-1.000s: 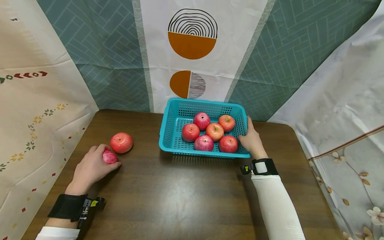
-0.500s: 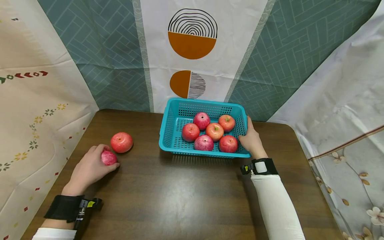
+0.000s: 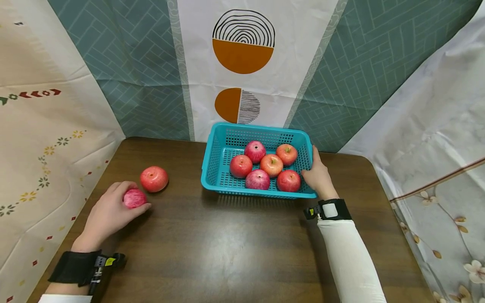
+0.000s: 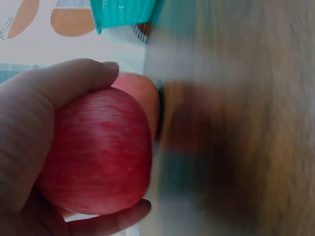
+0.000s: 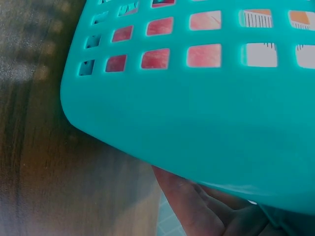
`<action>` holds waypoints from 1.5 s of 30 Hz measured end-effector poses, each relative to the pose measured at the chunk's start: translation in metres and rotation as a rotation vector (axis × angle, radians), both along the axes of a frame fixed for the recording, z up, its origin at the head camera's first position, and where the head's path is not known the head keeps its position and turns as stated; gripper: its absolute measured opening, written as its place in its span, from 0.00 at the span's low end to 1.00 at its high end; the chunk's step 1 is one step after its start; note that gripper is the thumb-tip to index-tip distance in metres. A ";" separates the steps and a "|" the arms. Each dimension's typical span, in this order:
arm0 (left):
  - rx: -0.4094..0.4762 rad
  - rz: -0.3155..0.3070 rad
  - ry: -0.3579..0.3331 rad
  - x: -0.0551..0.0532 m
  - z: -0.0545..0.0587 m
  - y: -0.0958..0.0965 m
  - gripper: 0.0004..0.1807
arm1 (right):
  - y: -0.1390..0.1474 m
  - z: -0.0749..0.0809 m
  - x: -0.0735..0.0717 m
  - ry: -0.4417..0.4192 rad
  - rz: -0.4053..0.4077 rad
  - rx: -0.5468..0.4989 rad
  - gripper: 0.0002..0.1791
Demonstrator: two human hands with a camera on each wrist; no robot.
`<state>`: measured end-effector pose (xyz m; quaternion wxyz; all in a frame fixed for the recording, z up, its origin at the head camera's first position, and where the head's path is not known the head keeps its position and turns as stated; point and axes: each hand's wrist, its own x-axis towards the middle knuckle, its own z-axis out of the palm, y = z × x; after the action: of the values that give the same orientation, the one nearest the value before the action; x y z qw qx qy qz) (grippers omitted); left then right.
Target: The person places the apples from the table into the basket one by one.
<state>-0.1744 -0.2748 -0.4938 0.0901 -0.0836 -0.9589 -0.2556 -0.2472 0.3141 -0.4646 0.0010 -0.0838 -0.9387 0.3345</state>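
My left hand point(image 3: 113, 210) holds a deep-red streaked apple point(image 3: 134, 198) at the table's left side. In the left wrist view, the thumb and fingers curl round opposite sides of this apple point(image 4: 98, 152). Just beyond it, a lighter red apple point(image 3: 154, 179) sits on the table. A turquoise plastic basket point(image 3: 216, 185) stands at the back of the table with several red apples inside, such as a pale-red one point(image 3: 271, 166) with its stem up. At the basket's right end, my right hand point(image 3: 319, 179) grips the rim, thumb on the inner side; in the right wrist view the basket wall partly hides it.
The brown wooden table point(image 3: 227, 248) stretches between the two hands and in front of the basket. Patterned cloth point(image 3: 151, 84) hangs right behind the table's back edge. A cream cloth point(image 3: 49, 168) borders the left side and a white floral cloth point(image 3: 435, 176) the right.
My left hand has shifted slightly left with the held apple, its wrist moving down and to the left. The right hand, the basket and the apples in it have stayed put.
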 end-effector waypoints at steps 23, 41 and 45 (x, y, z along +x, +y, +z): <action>0.215 -0.407 0.215 -0.036 0.063 0.135 0.34 | 0.003 -0.001 0.000 -0.018 -0.010 -0.007 0.51; 0.119 -0.520 0.197 -0.065 0.059 0.203 0.29 | 0.001 0.000 0.000 -0.008 -0.011 -0.003 0.51; 0.048 -0.523 0.169 -0.072 0.056 0.212 0.31 | 0.001 0.000 0.000 -0.009 -0.011 -0.004 0.50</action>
<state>-0.2467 -0.0623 -0.4373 0.1029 -0.3474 -0.8874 -0.2852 -0.2470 0.3148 -0.4645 -0.0017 -0.0903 -0.9374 0.3362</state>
